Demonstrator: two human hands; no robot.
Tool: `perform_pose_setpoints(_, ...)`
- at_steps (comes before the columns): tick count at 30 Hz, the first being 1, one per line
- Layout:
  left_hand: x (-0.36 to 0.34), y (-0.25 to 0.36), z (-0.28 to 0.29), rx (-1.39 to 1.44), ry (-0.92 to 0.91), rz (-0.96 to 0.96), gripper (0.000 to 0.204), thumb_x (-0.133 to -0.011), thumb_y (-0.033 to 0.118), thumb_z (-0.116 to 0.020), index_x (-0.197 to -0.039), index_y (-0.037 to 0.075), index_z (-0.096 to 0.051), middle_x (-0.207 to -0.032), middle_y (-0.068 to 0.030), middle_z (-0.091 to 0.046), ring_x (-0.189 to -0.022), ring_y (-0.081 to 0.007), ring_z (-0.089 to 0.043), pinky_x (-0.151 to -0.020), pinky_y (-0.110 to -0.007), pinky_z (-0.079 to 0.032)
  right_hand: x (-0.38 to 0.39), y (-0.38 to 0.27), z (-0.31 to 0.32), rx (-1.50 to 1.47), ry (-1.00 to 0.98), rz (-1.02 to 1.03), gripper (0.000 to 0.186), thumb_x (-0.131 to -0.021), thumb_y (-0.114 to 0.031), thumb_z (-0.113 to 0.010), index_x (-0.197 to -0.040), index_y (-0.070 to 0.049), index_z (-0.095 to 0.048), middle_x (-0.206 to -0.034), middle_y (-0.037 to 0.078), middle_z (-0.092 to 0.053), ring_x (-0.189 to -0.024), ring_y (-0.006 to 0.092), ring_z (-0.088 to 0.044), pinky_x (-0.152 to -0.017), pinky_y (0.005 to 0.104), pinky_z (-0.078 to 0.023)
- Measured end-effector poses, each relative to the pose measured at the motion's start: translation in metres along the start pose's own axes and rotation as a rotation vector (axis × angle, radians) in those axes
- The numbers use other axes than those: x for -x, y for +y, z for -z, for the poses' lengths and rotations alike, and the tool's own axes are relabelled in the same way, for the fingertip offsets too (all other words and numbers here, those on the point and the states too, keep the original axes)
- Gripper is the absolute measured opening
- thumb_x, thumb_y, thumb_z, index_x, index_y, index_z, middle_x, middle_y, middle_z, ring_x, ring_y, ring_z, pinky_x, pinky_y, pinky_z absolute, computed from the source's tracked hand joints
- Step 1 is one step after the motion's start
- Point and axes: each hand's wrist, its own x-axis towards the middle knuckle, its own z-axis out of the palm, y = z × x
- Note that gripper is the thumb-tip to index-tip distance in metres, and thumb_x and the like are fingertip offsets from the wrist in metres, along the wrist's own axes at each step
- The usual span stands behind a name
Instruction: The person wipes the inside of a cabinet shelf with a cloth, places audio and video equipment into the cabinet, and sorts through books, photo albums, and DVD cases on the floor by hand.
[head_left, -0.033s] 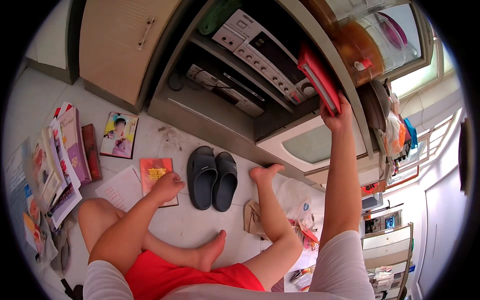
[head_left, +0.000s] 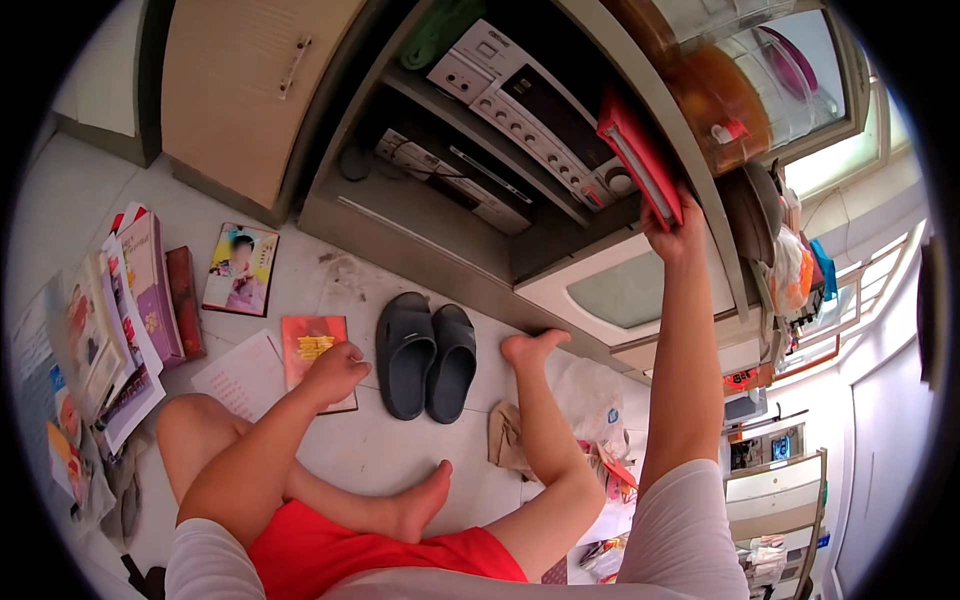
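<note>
My right hand (head_left: 675,228) grips the lower end of a thick red book or album (head_left: 640,150) with pale page edges. It is held up, tilted, at the right side of an open cabinet shelf, in front of a silver amplifier (head_left: 540,115). My left hand (head_left: 337,376) is curled into a loose fist above the floor, with nothing seen in it. Below it lies an orange-red booklet (head_left: 308,335) with yellow lettering, partly covered by the hand. A white sheet with red print (head_left: 238,378) lies left of it, and a photo-covered album (head_left: 241,268) lies farther back.
Dark slippers (head_left: 407,355) stand before the cabinet (head_left: 400,235). Books and papers (head_left: 140,290) are piled at the left. A second silver player (head_left: 450,180) sits on the lower shelf. Plastic bags (head_left: 588,400) lie beyond my right leg. Clear containers (head_left: 745,95) stand on the cabinet top.
</note>
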Motion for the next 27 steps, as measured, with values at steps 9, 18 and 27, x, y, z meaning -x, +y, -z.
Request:
perform_pose_setpoints(9,-0.013,0.267,-0.007,0.223,-0.028,-0.612,0.059,-0.092,0.012,-0.07,-0.146,0.004,-0.047,-0.127,-0.0121,-0.063,-0.113,-0.0188,-0.063,-0.099,-0.035,-0.051,-0.028,0.019,0.005,-0.162,-0.179,0.214,0.037,-0.103,-0.028,-0.059,-0.13,-0.003,-0.058,-0.122,0.012,-0.068,-0.109,0.0303,-0.068,-0.089,0.0446,-0.061)
perform_pose_setpoints(18,-0.163,0.474,-0.035,0.785,-0.421,-0.562,0.036,-0.1,0.015,-0.06,-0.132,0.001,-0.053,-0.128,-0.0185,-0.061,-0.112,-0.0308,-0.066,-0.099,-0.044,-0.058,-0.064,0.023,0.012,-0.312,-0.34,0.227,0.034,-0.107,-0.027,-0.051,-0.129,-0.002,-0.056,-0.124,0.014,-0.064,-0.112,0.0295,-0.065,-0.096,0.0443,-0.058)
perform_pose_setpoints(27,-0.194,0.5,-0.062,0.904,-0.178,-0.584,0.03,-0.1,0.017,-0.054,-0.125,0.001,-0.055,-0.121,-0.0165,-0.062,-0.11,-0.0316,-0.064,-0.099,-0.046,-0.057,-0.036,0.027,0.005,0.058,-0.199,0.509,0.04,-0.106,-0.032,-0.053,-0.135,-0.004,-0.054,-0.129,0.011,-0.063,-0.115,0.0277,-0.064,-0.09,0.0415,-0.057)
